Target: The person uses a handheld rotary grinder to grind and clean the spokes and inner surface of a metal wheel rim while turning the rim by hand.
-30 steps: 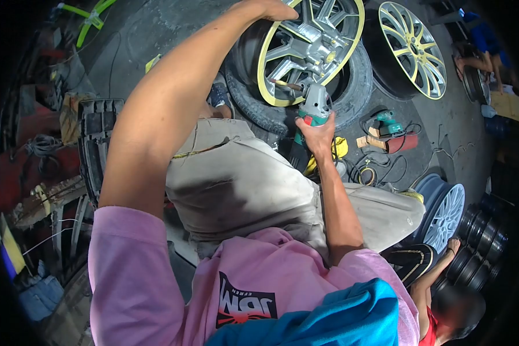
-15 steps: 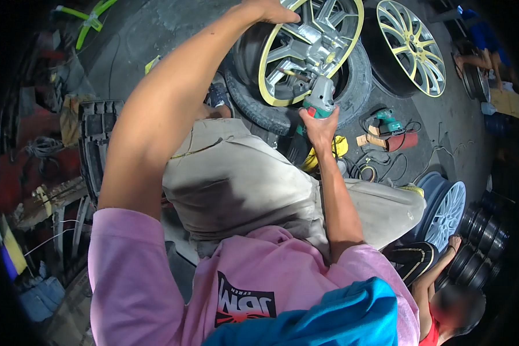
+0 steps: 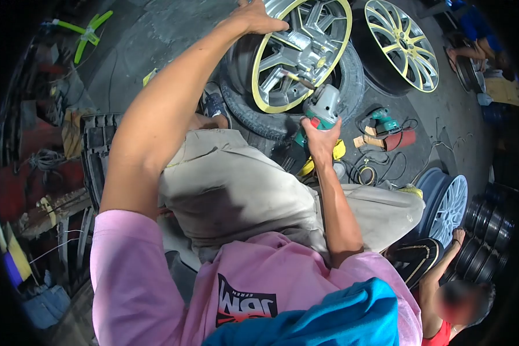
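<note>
My left hand (image 3: 252, 17) grips the upper left edge of an alloy wheel rim (image 3: 297, 41), its thumb over the yellowish lip. The rim has a silver spoked face and leans tilted on a tyre (image 3: 354, 86) lying on the floor. My right hand (image 3: 322, 138) is wrapped round the body of a grey and green angle grinder (image 3: 327, 102). From the grinder's head a thin shaft points left towards the lower spokes; I cannot tell whether its tip touches them. The fingers of both hands are partly hidden.
A second multi-spoke wheel (image 3: 402, 46) stands at the upper right. A green power tool (image 3: 384, 120), a red cylinder (image 3: 399, 140) and loose cables lie right of my knee. Another wheel (image 3: 448, 210) and a person (image 3: 444, 305) in red are at lower right; another person works at upper right.
The grinder has moved slightly down and right relative to the rim. My left hand keeps its hold on the rim, and the whole view has shifted a little.
</note>
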Demonstrator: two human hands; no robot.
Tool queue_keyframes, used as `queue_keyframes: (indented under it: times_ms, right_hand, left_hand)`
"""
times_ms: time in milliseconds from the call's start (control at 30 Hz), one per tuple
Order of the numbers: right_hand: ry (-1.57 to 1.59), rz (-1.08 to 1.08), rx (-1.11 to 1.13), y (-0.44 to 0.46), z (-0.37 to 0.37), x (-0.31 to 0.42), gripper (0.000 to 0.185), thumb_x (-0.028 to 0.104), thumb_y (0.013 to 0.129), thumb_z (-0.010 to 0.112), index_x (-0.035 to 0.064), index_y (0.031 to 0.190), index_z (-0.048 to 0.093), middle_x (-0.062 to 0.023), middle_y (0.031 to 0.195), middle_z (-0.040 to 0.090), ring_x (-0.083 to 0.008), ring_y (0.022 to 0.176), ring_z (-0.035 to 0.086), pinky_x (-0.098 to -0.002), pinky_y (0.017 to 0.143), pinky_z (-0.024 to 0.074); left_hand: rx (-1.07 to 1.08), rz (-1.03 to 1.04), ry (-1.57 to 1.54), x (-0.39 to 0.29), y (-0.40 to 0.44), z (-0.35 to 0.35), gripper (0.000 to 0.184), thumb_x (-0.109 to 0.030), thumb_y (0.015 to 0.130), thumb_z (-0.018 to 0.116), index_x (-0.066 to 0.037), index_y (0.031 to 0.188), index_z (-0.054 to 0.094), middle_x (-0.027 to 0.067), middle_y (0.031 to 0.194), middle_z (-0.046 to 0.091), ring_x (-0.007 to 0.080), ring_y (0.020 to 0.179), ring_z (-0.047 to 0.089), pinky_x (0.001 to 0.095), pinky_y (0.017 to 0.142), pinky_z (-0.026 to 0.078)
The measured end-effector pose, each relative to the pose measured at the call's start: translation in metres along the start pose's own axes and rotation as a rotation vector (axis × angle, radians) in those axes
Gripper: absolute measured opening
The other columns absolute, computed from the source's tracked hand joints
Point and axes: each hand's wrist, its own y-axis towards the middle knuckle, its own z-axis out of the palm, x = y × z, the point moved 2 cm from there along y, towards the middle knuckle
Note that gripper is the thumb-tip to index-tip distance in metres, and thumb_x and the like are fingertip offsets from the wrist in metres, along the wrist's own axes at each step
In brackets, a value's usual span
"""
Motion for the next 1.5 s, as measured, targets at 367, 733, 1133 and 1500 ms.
queue_keyframes:
  times_ms: [367,733,1133,1500]
  right_hand:
    - [-0.011,-0.046,-0.151,0.008,0.011,0.010,0.079,0.021,0.069,0.089,-0.0076,0.127,0.045,-0.0165,0.106,0.064,-0.0229,0.093,0.062,-0.0370,0.087,0.0512]
    - [-0.079,-0.062,-0.015,0.005,0.020,0.008,0.072,0.021,0.069,0.087,-0.0053,0.122,0.046,-0.0165,0.103,0.063,-0.0237,0.091,0.062,-0.0380,0.084,0.0521]
    - [-0.053,-0.111,-0.011,0.007,0.026,0.006,0.076,0.021,0.068,0.088,-0.0061,0.126,0.046,-0.0167,0.105,0.064,-0.0228,0.092,0.063,-0.0373,0.086,0.0526]
    - [-0.046,-0.167,-0.123,0.036,0.033,0.023,0.076,0.023,0.068,0.089,-0.0102,0.122,0.048,-0.0142,0.100,0.065,-0.0203,0.086,0.062,-0.0344,0.078,0.0528]
  left_hand:
    - [0.006,-0.024,0.084,-0.015,-0.014,0.006,0.135,-0.052,0.068,0.081,0.004,0.161,0.001,0.0377,0.162,0.018,0.0472,0.152,0.023,0.0470,0.124,0.027]
    - [-0.017,0.027,0.044,-0.016,-0.017,0.006,0.134,-0.049,0.068,0.081,0.006,0.160,0.001,0.0388,0.160,0.021,0.0480,0.150,0.027,0.0466,0.123,0.030]
    - [-0.011,-0.004,0.060,-0.019,-0.019,0.005,0.131,-0.049,0.069,0.078,0.004,0.161,0.001,0.0389,0.161,0.020,0.0492,0.150,0.028,0.0493,0.123,0.028]
    - [-0.003,-0.026,0.058,-0.020,-0.018,0.009,0.129,-0.046,0.071,0.077,0.003,0.161,0.000,0.0401,0.162,0.014,0.0508,0.151,0.022,0.0524,0.124,0.024]
